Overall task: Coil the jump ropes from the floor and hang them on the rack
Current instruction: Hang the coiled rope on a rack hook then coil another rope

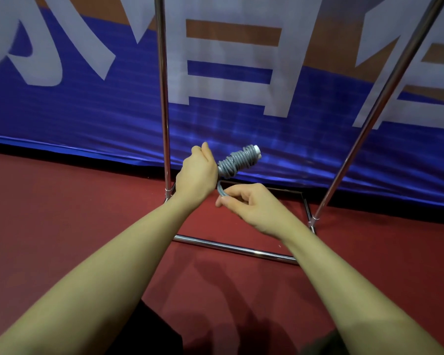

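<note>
- Our left hand point(196, 172) grips 1 end of the grey jump rope point(237, 161), already wound tight round its handles, held up in front of the rack point(164, 98).
- Right hand point(251, 207) pinches the loose tail below the bundle.
- Next, we'd say: keep tension, tuck the tail under a wrap w/o slack, so the coil can't unwind before hanging.
</note>
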Motion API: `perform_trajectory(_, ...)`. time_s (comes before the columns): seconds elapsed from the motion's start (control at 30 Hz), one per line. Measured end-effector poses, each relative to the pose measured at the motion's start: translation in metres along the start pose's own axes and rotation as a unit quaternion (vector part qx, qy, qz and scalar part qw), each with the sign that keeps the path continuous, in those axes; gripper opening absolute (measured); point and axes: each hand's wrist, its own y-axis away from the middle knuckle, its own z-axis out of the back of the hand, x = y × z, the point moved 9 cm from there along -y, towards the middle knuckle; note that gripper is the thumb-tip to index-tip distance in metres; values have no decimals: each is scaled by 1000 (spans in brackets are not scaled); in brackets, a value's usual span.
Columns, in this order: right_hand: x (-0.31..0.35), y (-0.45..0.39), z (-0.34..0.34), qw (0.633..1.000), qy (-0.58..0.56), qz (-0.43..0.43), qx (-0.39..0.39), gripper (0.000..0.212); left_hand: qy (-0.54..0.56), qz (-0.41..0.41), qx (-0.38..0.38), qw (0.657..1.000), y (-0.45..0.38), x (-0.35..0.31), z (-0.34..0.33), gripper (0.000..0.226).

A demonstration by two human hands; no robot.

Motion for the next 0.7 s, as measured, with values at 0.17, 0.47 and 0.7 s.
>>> perform_trajectory(0.17,0,2,5,999,33,-3,8,12,-123,-72,4,990,0,-3,-6,35)
perform_trajectory(0.47,6,6,46,978,178,51,-95,9,-255,-257,111,925,18,-23,-38,14)
perform_trajectory(0.7,-7,10,66,982,62,17,-176,15,-196,-328,128,915,33,-41,-36,15)
